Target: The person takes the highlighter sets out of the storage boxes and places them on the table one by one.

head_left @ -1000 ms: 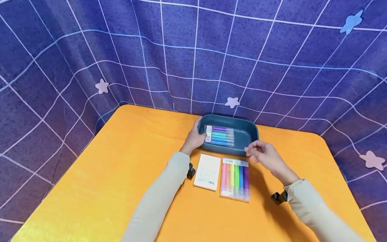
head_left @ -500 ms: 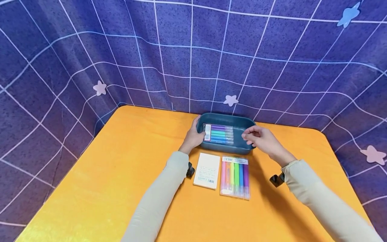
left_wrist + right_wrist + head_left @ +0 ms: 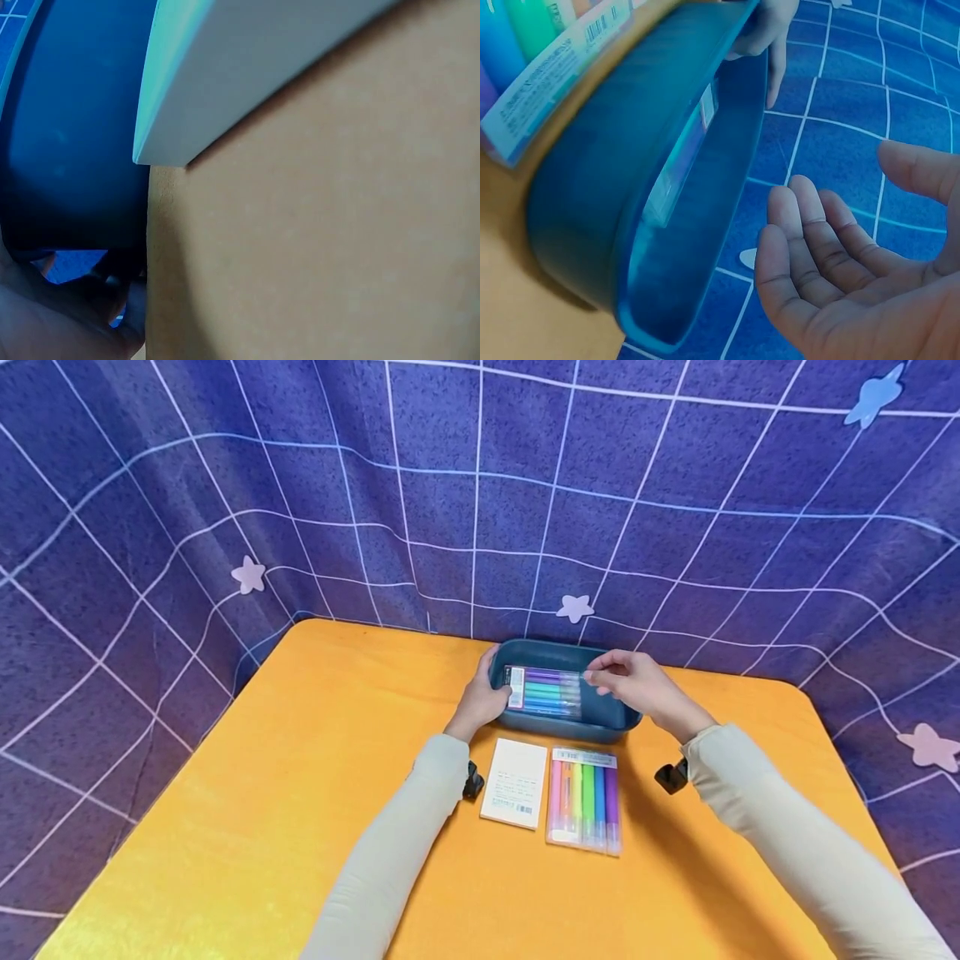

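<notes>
A dark teal plastic bin [image 3: 562,727] stands near the table's back edge. Inside it, toward the left, lies a clear pack of purple, green and blue pens [image 3: 551,692] with a white label. My left hand [image 3: 478,702] grips the bin's left end, thumb over the rim and fingers along the outside. Above the bin's right part hovers my right hand [image 3: 643,685], its fingers loosely bent and nothing in them; the right wrist view shows a gap between thumb and fingers [image 3: 810,262].
In front of the bin lie a white notepad [image 3: 514,783] and, to its right, a clear pack of rainbow-coloured markers [image 3: 583,802]. An orange cloth covers the table [image 3: 337,735]. A blue gridded curtain [image 3: 450,510] with stars hangs behind and at both sides.
My right hand has moved left and farther back, from the bin's front right corner to over its inside. The left hand has stayed at the bin's left end.
</notes>
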Demonstrator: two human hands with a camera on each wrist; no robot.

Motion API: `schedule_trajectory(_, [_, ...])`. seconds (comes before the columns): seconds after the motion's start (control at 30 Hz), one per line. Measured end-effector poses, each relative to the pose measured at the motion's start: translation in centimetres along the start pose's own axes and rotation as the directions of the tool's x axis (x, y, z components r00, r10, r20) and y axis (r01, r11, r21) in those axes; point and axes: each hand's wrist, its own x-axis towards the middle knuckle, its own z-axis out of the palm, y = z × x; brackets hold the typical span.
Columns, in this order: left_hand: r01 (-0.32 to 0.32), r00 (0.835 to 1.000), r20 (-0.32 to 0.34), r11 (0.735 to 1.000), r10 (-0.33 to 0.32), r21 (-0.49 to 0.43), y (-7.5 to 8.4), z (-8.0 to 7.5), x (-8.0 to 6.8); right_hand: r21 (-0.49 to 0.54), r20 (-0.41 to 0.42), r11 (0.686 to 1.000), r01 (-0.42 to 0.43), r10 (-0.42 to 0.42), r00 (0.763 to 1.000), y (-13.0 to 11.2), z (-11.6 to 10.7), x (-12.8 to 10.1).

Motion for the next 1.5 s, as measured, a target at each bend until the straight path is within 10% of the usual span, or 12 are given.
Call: schedule_trajectory(1.5, [0.024,1.0,-0.018,1.0,-0.024,-0.005,-0.3,0.1,0.2,-0.262,0.146,0.961,0.083,-0.046,0.988,-4.1,1.7,6.0])
